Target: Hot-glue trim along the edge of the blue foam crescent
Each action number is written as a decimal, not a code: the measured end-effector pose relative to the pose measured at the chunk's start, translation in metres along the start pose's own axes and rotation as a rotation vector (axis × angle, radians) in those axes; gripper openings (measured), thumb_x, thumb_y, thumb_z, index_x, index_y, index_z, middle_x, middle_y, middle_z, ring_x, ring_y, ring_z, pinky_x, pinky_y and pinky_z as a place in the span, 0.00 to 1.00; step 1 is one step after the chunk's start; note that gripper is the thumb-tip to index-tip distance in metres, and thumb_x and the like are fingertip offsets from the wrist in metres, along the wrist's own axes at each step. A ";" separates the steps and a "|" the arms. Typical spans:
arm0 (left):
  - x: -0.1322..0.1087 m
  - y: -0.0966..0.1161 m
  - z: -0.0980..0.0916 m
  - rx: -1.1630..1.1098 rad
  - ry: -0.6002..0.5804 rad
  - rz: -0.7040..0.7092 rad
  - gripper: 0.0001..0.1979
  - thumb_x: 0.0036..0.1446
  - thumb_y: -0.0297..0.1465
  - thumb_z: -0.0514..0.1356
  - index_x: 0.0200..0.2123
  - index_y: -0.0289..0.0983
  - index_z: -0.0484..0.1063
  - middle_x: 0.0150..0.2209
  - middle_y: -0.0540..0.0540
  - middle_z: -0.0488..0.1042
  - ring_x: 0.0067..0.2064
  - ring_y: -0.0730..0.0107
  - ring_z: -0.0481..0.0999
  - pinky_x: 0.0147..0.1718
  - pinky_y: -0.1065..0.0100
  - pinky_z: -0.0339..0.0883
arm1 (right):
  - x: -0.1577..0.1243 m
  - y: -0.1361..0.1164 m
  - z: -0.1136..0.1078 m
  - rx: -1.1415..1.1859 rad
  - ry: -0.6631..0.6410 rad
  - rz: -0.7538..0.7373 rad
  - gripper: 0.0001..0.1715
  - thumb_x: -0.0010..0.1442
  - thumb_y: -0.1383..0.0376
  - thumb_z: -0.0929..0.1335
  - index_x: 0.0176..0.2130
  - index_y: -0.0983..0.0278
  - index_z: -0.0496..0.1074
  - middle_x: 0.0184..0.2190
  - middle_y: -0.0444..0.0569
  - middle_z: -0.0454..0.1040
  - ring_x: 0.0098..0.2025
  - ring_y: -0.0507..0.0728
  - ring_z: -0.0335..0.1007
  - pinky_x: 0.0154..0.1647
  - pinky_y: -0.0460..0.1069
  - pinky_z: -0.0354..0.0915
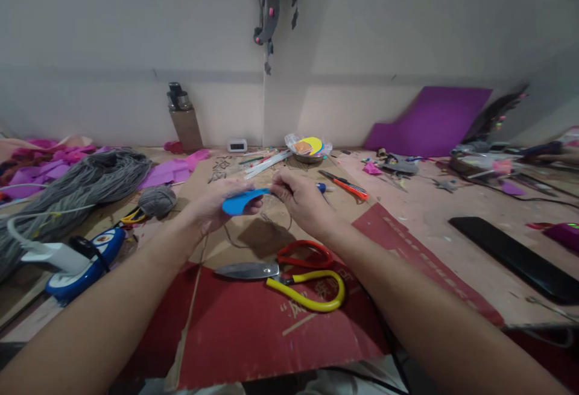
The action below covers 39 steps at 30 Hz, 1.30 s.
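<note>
One blue felt-like piece is pinched between the left hand at 9 o'clock and the right hand at 3 o'clock, presumably for steadiness, above cardboard, with scissors at 6 o'clock, apparently for ready reach.

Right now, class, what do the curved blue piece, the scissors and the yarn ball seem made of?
Curved blue piece: probably felt or foam, matte, visibly bent.
Scissors: metal blades, grey sheen; handles likely plastic, smooth, brightly coloured.
Grey yarn ball: perhaps wool or acrylic, matte, wound strands.
</note>
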<state>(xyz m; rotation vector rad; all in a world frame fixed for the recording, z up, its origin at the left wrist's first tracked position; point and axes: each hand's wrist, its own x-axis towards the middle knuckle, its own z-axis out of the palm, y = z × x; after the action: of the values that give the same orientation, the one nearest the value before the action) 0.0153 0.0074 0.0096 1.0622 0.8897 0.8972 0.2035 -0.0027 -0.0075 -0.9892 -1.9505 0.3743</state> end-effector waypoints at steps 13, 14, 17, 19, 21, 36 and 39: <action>0.001 -0.006 -0.004 0.191 -0.039 -0.024 0.17 0.41 0.28 0.70 0.36 0.32 0.73 0.29 0.43 0.77 0.28 0.69 0.76 0.30 0.67 0.72 | -0.001 0.007 0.003 -0.088 -0.110 0.022 0.08 0.60 0.64 0.66 0.29 0.64 0.67 0.25 0.43 0.67 0.29 0.51 0.60 0.31 0.46 0.53; 0.000 -0.007 -0.003 0.164 -0.036 -0.046 0.16 0.41 0.28 0.69 0.36 0.32 0.73 0.28 0.43 0.77 0.28 0.69 0.77 0.32 0.66 0.72 | -0.001 0.006 0.003 -0.101 -0.103 0.017 0.09 0.60 0.64 0.66 0.29 0.64 0.67 0.25 0.43 0.67 0.29 0.51 0.60 0.31 0.46 0.53; -0.001 -0.011 0.003 0.146 -0.048 -0.074 0.14 0.42 0.28 0.68 0.34 0.31 0.71 0.27 0.42 0.77 0.28 0.68 0.77 0.32 0.65 0.73 | -0.001 0.005 0.003 -0.147 -0.102 0.004 0.09 0.60 0.64 0.66 0.28 0.64 0.66 0.26 0.43 0.67 0.28 0.51 0.60 0.30 0.46 0.53; -0.001 -0.013 0.006 0.189 -0.054 -0.045 0.13 0.43 0.29 0.67 0.33 0.31 0.71 0.26 0.43 0.76 0.27 0.69 0.76 0.29 0.67 0.72 | -0.001 0.005 0.002 -0.161 -0.114 -0.010 0.09 0.60 0.64 0.66 0.28 0.64 0.66 0.26 0.43 0.68 0.29 0.51 0.60 0.30 0.46 0.53; -0.001 -0.014 0.009 0.252 -0.027 0.009 0.11 0.44 0.29 0.66 0.32 0.31 0.71 0.25 0.45 0.75 0.25 0.72 0.75 0.27 0.70 0.70 | 0.000 0.007 0.000 -0.157 -0.107 -0.046 0.09 0.59 0.64 0.67 0.28 0.64 0.67 0.28 0.44 0.68 0.31 0.51 0.61 0.32 0.46 0.54; -0.003 -0.019 0.012 0.355 0.006 -0.026 0.10 0.42 0.28 0.64 0.30 0.36 0.69 0.25 0.47 0.75 0.23 0.72 0.73 0.24 0.69 0.70 | 0.002 0.009 -0.004 -0.166 -0.105 0.022 0.10 0.56 0.62 0.70 0.27 0.65 0.68 0.26 0.44 0.68 0.29 0.51 0.60 0.30 0.46 0.53; -0.003 -0.020 0.014 0.366 0.022 -0.008 0.09 0.43 0.28 0.63 0.31 0.36 0.69 0.26 0.47 0.75 0.23 0.74 0.72 0.22 0.71 0.68 | 0.001 0.007 -0.002 -0.146 -0.052 0.020 0.12 0.55 0.62 0.70 0.26 0.64 0.67 0.25 0.43 0.68 0.29 0.51 0.60 0.30 0.46 0.54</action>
<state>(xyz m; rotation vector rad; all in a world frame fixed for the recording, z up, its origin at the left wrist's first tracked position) 0.0302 -0.0044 -0.0060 1.3624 1.1031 0.7561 0.2087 0.0028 -0.0096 -1.1029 -2.0390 0.2745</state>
